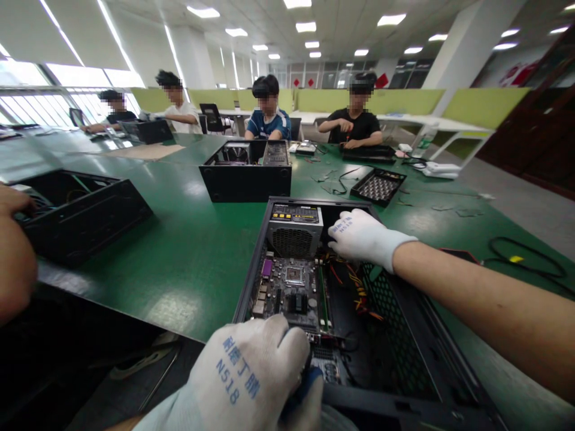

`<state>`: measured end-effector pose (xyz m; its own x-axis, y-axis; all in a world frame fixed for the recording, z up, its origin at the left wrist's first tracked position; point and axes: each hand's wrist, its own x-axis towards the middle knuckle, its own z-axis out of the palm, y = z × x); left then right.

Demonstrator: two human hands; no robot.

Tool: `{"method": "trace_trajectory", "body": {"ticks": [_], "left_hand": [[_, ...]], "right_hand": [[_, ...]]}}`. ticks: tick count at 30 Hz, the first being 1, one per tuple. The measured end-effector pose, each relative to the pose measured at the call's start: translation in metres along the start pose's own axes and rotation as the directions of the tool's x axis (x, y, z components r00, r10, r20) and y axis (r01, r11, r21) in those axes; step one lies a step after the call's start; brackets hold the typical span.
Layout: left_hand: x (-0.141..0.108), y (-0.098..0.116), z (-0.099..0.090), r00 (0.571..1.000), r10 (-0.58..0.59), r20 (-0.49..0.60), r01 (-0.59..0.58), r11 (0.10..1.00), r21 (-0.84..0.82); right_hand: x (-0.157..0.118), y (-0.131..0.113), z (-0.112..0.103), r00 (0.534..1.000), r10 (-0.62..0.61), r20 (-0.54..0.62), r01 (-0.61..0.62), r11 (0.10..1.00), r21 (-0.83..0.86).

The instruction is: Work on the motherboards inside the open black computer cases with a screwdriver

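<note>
An open black computer case (pixel 251 281) lies in front of me on the green table. My left hand (pixel 256 365), in a white glove, is closed on the near left edge of the case. Beside the power supply (pixel 294 236), my gloved right hand (pixel 359 236) reaches into the far end with curled fingers; their tips, and whatever they hold, are hidden. The motherboard (pixel 294 287) shows a bare processor socket and a green memory stick (pixel 323 296). Loose red, yellow and black cables (pixel 357 287) hang from near the right hand into the case.
Another open case (pixel 247 182) stands across the table, with a person (pixel 269 120) behind it. At left, someone's arm (pixel 15 251) rests by a third case (pixel 90 221). A black tray of screws or small parts (pixel 380 185) and a black cable (pixel 530 257) lie to the right.
</note>
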<state>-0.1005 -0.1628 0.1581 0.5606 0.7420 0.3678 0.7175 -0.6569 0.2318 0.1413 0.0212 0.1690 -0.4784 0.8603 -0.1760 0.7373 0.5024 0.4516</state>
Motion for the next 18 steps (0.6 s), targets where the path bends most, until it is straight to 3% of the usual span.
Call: {"method": "trace_trajectory", "body": {"ticks": [5,9,13,18], "left_hand": [[0.001,-0.001,-0.007,1.0,-0.011,0.021,0.012,0.999,-0.042],[0.008,0.001,-0.022,0.996,-0.029,0.084,0.036,0.996,-0.087],[0.032,0.004,-0.026,0.982,-0.039,0.186,0.055,0.995,-0.084],[0.087,-0.01,-0.001,0.917,-0.043,0.396,0.01,0.996,0.085]], "right_hand": [[-0.024,0.004,0.002,0.98,0.046,-0.192,-0.019,0.99,0.138],[-0.059,0.006,0.004,0.906,0.176,-0.385,0.01,0.901,0.434],[-0.084,0.004,0.01,0.835,0.337,-0.434,0.045,0.745,0.666],[-0.09,0.003,0.017,0.819,0.39,-0.42,0.087,0.64,0.764]]}}
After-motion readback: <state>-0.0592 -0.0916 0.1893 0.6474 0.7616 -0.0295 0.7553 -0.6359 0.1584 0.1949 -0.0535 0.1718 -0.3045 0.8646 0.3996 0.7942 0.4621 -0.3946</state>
